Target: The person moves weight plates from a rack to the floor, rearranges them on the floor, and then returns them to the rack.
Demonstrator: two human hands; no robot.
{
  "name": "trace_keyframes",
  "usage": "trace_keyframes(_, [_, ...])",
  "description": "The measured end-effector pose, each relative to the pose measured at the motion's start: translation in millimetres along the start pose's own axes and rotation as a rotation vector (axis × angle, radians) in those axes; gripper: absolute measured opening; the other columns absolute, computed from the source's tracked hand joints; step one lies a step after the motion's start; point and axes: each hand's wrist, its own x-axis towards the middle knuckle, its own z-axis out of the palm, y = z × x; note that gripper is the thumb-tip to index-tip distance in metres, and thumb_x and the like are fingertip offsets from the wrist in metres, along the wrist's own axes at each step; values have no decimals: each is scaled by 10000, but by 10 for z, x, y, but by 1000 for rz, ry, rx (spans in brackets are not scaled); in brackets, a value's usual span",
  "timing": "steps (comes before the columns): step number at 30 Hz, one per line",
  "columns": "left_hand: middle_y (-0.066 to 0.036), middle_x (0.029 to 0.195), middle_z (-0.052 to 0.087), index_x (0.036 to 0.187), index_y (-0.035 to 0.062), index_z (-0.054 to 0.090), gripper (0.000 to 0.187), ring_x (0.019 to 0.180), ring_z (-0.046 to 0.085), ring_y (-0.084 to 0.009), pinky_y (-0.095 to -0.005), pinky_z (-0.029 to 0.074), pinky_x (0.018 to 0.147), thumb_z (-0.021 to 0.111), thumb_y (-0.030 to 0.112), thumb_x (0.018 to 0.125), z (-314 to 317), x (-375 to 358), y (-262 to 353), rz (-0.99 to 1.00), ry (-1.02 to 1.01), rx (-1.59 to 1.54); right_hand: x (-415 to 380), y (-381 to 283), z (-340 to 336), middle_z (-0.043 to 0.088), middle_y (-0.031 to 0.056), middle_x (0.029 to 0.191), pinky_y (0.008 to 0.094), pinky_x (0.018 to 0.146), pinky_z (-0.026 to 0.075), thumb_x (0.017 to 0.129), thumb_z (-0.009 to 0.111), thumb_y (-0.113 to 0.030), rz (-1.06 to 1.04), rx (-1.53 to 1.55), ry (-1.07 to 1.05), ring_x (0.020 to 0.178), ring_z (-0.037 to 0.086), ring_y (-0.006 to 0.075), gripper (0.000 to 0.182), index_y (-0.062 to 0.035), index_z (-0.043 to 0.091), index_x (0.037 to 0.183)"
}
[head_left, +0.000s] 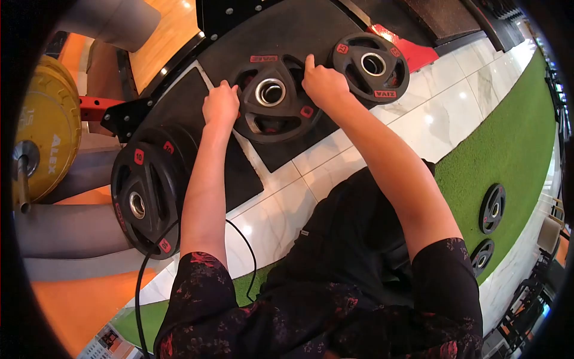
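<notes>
A black weight plate (291, 107) with red markings and a metal-ringed centre hole lies on the dark floor mat, between my two hands. My left hand (221, 106) is closed on its left rim, fingertips over the edge. On the opposite rim, my right hand (324, 85) grips the same plate, one finger lying along its edge. The undersides of both grips are hidden. Just right of my right hand is a smaller black plate (385, 81) marked 2.5 and ZIVA. Left of my left forearm, a black plate (152, 206) marked 10 stands on edge against other dark plates.
A yellow plate (66, 131) marked 15 sits on a bar at the left. Black rubber mats (278, 157) cover part of the white tiles (430, 113). Two more plates (491, 209) rest on green turf (460, 173). A black cable (254, 257) runs by my left arm.
</notes>
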Motion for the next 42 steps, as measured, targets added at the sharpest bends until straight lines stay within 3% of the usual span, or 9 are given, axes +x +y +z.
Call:
trace_keyframes(9, [-264,1203,679,1276,-21,577,336,1114,668,-431,-502,555,941,521,211,1039,24,-204,105,-48,79,-236,-196,69,24,731,269,973,525,789,595,1009,534,-280,45,158,74,907,731,437,477,57,461,1339])
trace_keyframes(12, [-228,1419,549,1390,1,525,411,1314,534,-398,-468,468,1075,508,120,996,28,-275,352,164,350,-253,-462,234,-262,733,265,1010,515,806,595,1005,555,-303,62,166,176,922,732,432,431,47,504,1252])
trace_keyframes(17, [-207,1356,604,1365,42,549,377,1229,597,-382,-461,497,1013,524,179,1015,-427,-511,1359,369,315,-508,-1109,848,-752,727,244,985,525,841,570,972,609,-315,180,321,482,928,709,453,435,-22,536,1286])
trace_keyframes(25, [-221,1129,730,1317,-20,584,492,1027,716,-332,-425,548,904,620,366,1014,-839,-1551,3619,738,50,-917,-2960,2505,-1084,710,223,1153,510,920,546,947,649,-387,522,332,542,1090,677,406,524,-87,551,1365])
trace_keyframes(27, [-229,1116,735,1319,-33,579,520,956,736,-334,-411,569,857,627,385,1013,-762,-1929,4200,831,-33,-992,-3505,2936,-955,743,144,920,450,807,558,932,695,-357,633,256,680,891,718,330,484,-78,612,1320])
trace_keyframes(28, [-232,1109,737,1321,-37,576,527,933,741,-334,-406,575,839,630,387,1012,-698,-2116,4480,878,-71,-992,-3810,3121,-956,706,218,1202,498,948,541,942,655,-407,713,377,591,1099,680,409,520,-80,594,1342])
trace_keyframes(34, [-186,1138,737,1345,-2,576,544,961,737,-263,-373,578,806,649,416,1006,-99,-3176,5957,1076,-292,-856,-5300,4456,-298,683,231,1246,489,981,523,932,673,-423,1031,429,682,1166,654,395,548,-56,605,1332])
trace_keyframes(36, [-181,1235,702,1384,2,533,572,989,731,-248,-359,597,784,664,406,1000,107,-3457,6377,908,-698,-1010,-5687,4921,25,600,276,1341,493,1010,507,919,696,-434,1119,436,659,1249,596,419,643,-12,545,1380])
trace_keyframes(42, [-200,1285,653,1403,-11,494,668,1066,692,-273,-388,575,849,740,394,932,1077,-3756,7394,818,-721,-820,-6165,5752,619,381,342,1508,526,1027,506,918,699,-465,1377,442,666,1227,589,492,799,50,390,1446])
